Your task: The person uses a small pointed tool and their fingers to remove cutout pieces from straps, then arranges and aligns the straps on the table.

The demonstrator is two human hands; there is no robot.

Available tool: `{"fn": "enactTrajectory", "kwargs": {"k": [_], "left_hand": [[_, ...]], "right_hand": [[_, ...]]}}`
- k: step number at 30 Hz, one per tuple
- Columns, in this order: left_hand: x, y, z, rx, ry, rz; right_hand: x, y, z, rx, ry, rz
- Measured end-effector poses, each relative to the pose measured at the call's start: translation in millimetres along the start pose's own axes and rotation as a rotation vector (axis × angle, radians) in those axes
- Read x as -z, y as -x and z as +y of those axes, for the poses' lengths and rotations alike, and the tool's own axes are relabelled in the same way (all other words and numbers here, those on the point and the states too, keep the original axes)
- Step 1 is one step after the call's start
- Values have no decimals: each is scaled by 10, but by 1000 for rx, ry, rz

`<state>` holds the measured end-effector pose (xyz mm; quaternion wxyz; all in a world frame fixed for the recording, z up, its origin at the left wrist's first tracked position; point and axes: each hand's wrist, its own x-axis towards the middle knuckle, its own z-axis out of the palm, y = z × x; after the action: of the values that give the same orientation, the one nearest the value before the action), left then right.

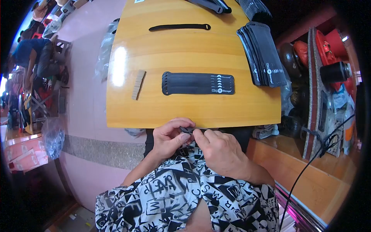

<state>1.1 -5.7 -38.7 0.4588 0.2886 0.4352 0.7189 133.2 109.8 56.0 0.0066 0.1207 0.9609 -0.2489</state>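
Close to my body, at the table's front edge, my left hand [170,136] and my right hand [220,147] meet over a small dark strap [187,130]. Fingers of both hands are pinched on it, and they hide most of its length. Beyond them on the wooden table [185,110] lies a fanned row of dark straps [191,83] with white print at the right end. A single black strap [179,27] lies farther back. To the left of the row is a narrow tan strip [138,84].
Thick stacks of printed straps [262,56] lie at the table's right edge, with more dark straps [210,4] at the back. On the right stands a cluttered shelf [312,96] with a hanging black cable [309,164]. A seated person [36,54] is at the far left.
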Motion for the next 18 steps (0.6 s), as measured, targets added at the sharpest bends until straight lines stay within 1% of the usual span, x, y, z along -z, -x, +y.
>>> {"fn": "enactTrajectory", "kwargs": {"k": [3, 6, 9, 12, 18], "left_hand": [[-41, 7, 9, -3, -62, 33], [-73, 14, 43, 31, -107, 63], [-71, 24, 40, 84, -73, 142], [-36, 14, 17, 65, -47, 127], [-78, -12, 82, 79, -26, 57]], "right_hand": [[-19, 1, 13, 3, 0, 3], [-39, 6, 44, -31, -69, -23], [-7, 51, 85, -59, -137, -62], [36, 81, 121, -28, -149, 12], [1, 52, 105, -33, -157, 48]]}}
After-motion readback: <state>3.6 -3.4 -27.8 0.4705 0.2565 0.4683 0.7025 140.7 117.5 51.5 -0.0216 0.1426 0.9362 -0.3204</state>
